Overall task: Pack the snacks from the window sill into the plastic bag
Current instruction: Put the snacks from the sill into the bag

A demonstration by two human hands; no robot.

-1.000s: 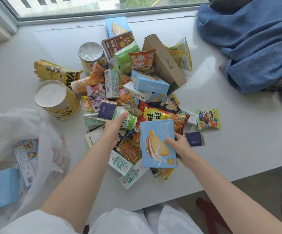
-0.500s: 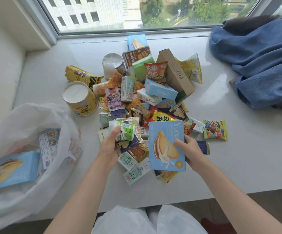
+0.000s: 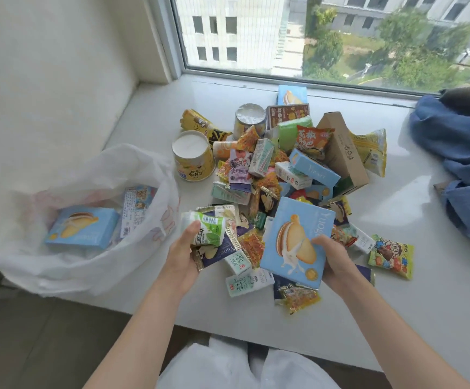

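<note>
In the middle of the frame the left hand [image 3: 184, 252] grasps a small green and white packet [image 3: 204, 228], with the thumb on top and the fingers curled under it. The same hand seems to hold also a dark blue wrapper [image 3: 218, 252] below the packet, though I cannot tell how firmly. The right hand [image 3: 333, 258] grips a light blue box [image 3: 295, 242] by its lower right edge, with the thumb on the printed face. The box is lifted and tilted, so its front faces the camera. I think both things are held up like this because they are taken from the pile and are ready to go to the bag.

The plastic bag [image 3: 87, 262] lies at the left of the frame on the window sill [image 3: 439, 318], with its mouth open toward the hands. Inside it a second light blue box [image 3: 83, 227] lies flat, and beside that a white packet with small print [image 3: 134, 209]. The bag is near the left hand and farther from the right hand, so the green packet has the shorter way.

The pile of snacks [image 3: 284, 169] covers the middle of the sill, just above both hands. Two yellow cups [image 3: 193, 158] stand at its left side, between the pile and the bag. A brown carton [image 3: 343, 153] leans on the pile at the upper right. A blue cloth [image 3: 458, 164] lies at the right edge of the frame, well apart from the bag. Most snacks are not yet packed.
</note>
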